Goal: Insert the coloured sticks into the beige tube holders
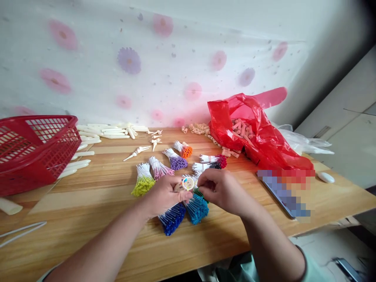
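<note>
My left hand (169, 194) is closed around a short pale tube (188, 183) whose round open end faces me, with small coloured spots inside. To its right, my right hand (219, 190) is closed in a pinch; anything between its fingertips is too small to make out. Bundles of thin white sticks with coloured ends, resembling pen refills, fan out around the hands: yellow (143, 182), pink (161, 168), purple (176, 159), orange (183, 149), dark blue (172, 219) and light blue (197, 209). A green bundle is partly hidden by my right hand.
A red basket (38, 149) stands at left beside white tubes (114, 131). White pointed pieces (138, 152) lie behind the bundles. A red plastic bag (258, 133) spills pink pieces (242, 129) at the back right. A phone (279, 196) lies at right, near a white oval object (326, 177).
</note>
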`<state>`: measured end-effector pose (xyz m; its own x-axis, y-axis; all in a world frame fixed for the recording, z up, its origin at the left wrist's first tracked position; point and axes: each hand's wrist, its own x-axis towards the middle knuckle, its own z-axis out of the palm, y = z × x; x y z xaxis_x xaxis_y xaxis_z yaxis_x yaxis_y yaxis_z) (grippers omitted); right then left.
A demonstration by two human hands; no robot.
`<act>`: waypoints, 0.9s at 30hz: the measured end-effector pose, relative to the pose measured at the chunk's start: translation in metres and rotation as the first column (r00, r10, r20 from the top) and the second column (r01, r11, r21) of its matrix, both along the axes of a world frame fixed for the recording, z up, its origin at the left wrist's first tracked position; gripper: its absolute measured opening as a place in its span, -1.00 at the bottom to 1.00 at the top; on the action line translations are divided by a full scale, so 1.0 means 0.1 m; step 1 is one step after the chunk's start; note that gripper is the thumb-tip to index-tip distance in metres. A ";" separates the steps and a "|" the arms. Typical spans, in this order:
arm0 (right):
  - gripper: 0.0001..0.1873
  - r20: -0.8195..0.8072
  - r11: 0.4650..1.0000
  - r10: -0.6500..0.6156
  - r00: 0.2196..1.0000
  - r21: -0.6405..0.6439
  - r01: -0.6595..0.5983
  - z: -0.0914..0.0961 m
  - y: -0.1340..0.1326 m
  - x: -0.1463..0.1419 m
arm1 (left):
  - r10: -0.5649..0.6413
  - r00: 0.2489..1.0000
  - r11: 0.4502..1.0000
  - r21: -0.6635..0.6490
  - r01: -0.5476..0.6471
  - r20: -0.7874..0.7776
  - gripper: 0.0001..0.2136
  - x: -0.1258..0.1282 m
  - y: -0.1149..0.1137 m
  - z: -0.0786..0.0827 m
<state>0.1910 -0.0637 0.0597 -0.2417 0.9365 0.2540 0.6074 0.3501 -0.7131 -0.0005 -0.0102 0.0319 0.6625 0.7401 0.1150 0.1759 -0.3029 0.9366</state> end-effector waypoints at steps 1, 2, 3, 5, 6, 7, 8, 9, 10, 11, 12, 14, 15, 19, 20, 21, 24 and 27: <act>-0.91 -0.079 1.000 0.010 0.997 -0.014 -0.011 -0.01 0.08 -0.04 | 0.013 0.999 1.000 -0.020 -0.012 0.033 -0.81 -0.02 0.01 0.00; -0.93 -0.164 0.999 0.021 0.986 -0.028 -0.026 -0.02 0.16 -0.08 | 0.029 0.997 0.999 -0.041 -0.026 0.074 -0.79 -0.05 0.02 0.00; -0.94 -0.251 0.998 0.030 0.968 -0.037 -0.041 -0.03 0.23 -0.12 | 0.052 0.992 0.997 -0.060 -0.045 0.119 -0.77 -0.07 0.03 0.00; -0.94 -0.410 0.996 0.043 0.911 -0.050 -0.070 -0.04 0.34 -0.18 | 0.123 0.970 0.991 -0.076 -0.109 0.208 -0.75 -0.12 0.07 -0.01; -0.93 -0.478 0.994 0.051 0.877 -0.062 -0.091 -0.05 0.38 -0.20 | 0.148 0.960 0.988 -0.087 -0.131 0.238 -0.74 -0.14 0.08 -0.01; -0.93 -0.537 0.991 0.054 0.842 -0.074 -0.111 -0.05 0.41 -0.22 | 0.168 0.951 0.984 -0.098 -0.147 0.259 -0.74 -0.15 0.09 -0.02; -0.92 -0.582 0.988 0.053 0.811 -0.086 -0.125 -0.05 0.42 -0.24 | 0.183 0.944 0.981 -0.107 -0.159 0.273 -0.74 -0.16 0.10 -0.03; -0.92 -0.614 0.986 0.051 0.788 -0.094 -0.138 -0.06 0.44 -0.26 | 0.192 0.940 0.979 -0.114 -0.166 0.283 -0.75 -0.17 0.11 -0.04; -0.92 -0.633 0.984 0.056 0.772 -0.096 -0.150 -0.06 0.44 -0.27 | 0.198 0.937 0.978 -0.122 -0.169 0.288 -0.75 -0.17 0.11 -0.05; -0.91 -0.646 0.984 0.061 0.761 -0.091 -0.156 -0.07 0.45 -0.28 | 0.199 0.935 0.977 -0.132 -0.167 0.292 -0.75 -0.17 0.11 -0.06; -0.90 -0.656 0.984 0.066 0.751 -0.080 -0.157 -0.08 0.45 -0.29 | 0.198 0.934 0.976 -0.145 -0.160 0.297 -0.74 -0.17 0.11 -0.07; -0.87 -0.684 0.983 0.088 0.724 -0.056 -0.172 -0.11 0.44 -0.29 | 0.191 0.928 0.974 -0.180 -0.139 0.319 -0.73 -0.16 0.10 -0.09; -0.86 -0.698 0.981 0.106 0.709 -0.041 -0.188 -0.13 0.44 -0.28 | 0.185 0.924 0.971 -0.204 -0.121 0.334 -0.72 -0.15 0.09 -0.09; -0.92 -0.654 0.963 0.243 0.716 0.077 -0.257 -0.19 0.43 -0.22 | 0.117 0.919 0.959 -0.283 -0.006 0.377 -0.72 -0.13 0.05 -0.10; -0.94 -0.621 0.955 0.280 0.732 0.103 -0.279 -0.19 0.42 -0.20 | 0.088 0.925 0.957 -0.290 0.025 0.370 -0.71 -0.12 0.05 -0.11; -0.94 -0.587 0.945 0.313 0.747 0.116 -0.305 -0.19 0.41 -0.18 | 0.063 0.933 0.959 -0.281 0.042 0.355 -0.71 -0.12 0.05 -0.11; -0.93 -0.512 0.947 0.320 0.797 0.152 -0.283 -0.13 0.34 -0.13 | 0.087 0.963 0.986 -0.158 -0.048 0.255 -0.72 -0.12 0.09 -0.13; -0.96 -0.508 0.940 0.235 0.829 0.335 -0.060 -0.02 0.14 -0.06 | 0.247 0.953 0.967 0.024 -0.255 0.176 -0.73 -0.13 0.15 -0.15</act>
<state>0.1850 -0.0497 0.0576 -0.1154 0.7610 0.6385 0.0853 0.6480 -0.7569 -0.0135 0.0043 0.0170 0.4241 0.8711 0.2474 0.0907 -0.3127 0.9455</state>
